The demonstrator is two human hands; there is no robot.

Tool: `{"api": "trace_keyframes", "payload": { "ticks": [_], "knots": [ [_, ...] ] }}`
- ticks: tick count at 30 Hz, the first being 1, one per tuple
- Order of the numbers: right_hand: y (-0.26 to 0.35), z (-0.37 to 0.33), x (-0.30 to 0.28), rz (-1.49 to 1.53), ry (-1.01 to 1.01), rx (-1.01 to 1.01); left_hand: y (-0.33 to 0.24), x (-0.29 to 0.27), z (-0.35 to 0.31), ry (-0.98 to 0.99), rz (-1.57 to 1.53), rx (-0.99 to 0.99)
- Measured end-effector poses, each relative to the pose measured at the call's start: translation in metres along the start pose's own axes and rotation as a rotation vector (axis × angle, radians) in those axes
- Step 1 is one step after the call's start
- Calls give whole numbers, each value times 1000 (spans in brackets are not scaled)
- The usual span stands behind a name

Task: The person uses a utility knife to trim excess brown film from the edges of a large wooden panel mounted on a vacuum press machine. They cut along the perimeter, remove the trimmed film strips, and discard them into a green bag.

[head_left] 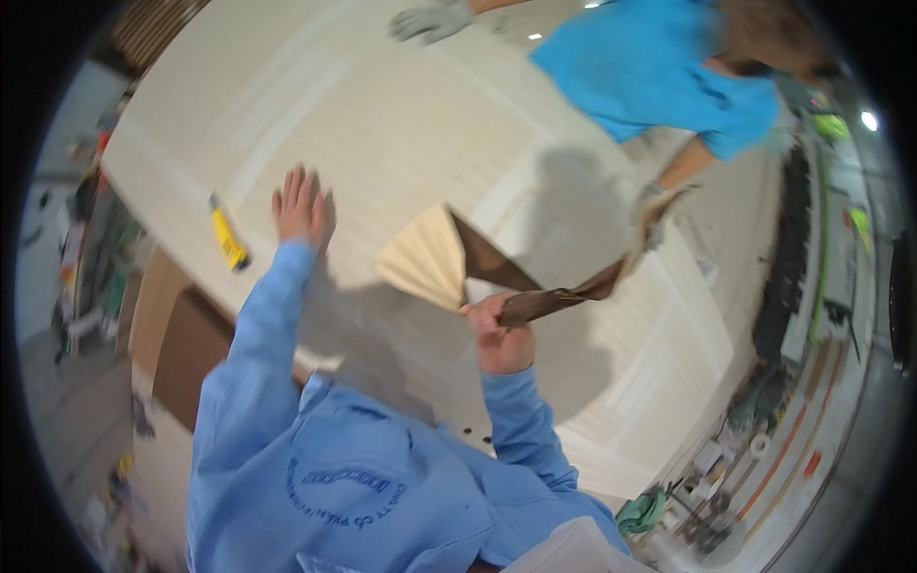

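While the light-blue sleeves rise from the six o'clock edge, the right hand (499,329) sits nearest, just right of centre, closed in a fist around the twisted brown end of a veneer strip (564,298). From that grip the strip runs toward two o'clock, dark and narrow, up to a co-worker's gloved hand (652,212) that pinches its far end. Just beside the right hand, at about eleven o'clock from it, a lifted flap (425,263) of the same pale sheet fans up off the surface, its brown underside showing behind.

Farther out, toward ten o'clock, the left hand (302,205) lies flat and open, fingers spread wide, pressing on the large pale panel (401,124); it holds nothing. At nine o'clock from that hand, near but apart, a yellow utility knife (228,239) lies on the panel close to its edge.

Farthest, at one o'clock, the co-worker in a bright blue shirt (659,67) leans over the panel, and a second gloved hand (430,21) rests on its far edge at twelve o'clock.
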State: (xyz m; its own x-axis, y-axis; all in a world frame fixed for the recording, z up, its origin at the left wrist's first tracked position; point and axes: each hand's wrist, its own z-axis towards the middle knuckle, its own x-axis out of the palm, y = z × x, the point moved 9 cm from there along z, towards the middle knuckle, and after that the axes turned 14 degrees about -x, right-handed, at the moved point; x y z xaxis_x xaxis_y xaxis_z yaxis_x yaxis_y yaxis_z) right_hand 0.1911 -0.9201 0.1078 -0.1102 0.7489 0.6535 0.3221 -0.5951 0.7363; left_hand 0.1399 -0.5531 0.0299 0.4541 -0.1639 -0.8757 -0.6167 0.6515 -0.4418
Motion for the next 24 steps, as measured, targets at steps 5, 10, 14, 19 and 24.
{"api": "trace_keyframes", "payload": {
  "ticks": [5, 10, 14, 19, 24],
  "knots": [
    [-1, 1, -7, 146, -150, -1, -132, -30, -114, 545, -658, 514],
    [21, 8, 4, 111, 31, -208, -177, -17, -131, 587, -684, 378],
    [32, 19, 3, -839, 172, -422, -133, 19, -82, 643, -1037, -333],
    [-47, 49, 47, -1220, 449, -526, -132, 9, -69, 732, -1198, -388],
    [-93, 80, 92, -1274, 527, -689, -120, -41, -69, 430, -624, 383]
  ]
}}
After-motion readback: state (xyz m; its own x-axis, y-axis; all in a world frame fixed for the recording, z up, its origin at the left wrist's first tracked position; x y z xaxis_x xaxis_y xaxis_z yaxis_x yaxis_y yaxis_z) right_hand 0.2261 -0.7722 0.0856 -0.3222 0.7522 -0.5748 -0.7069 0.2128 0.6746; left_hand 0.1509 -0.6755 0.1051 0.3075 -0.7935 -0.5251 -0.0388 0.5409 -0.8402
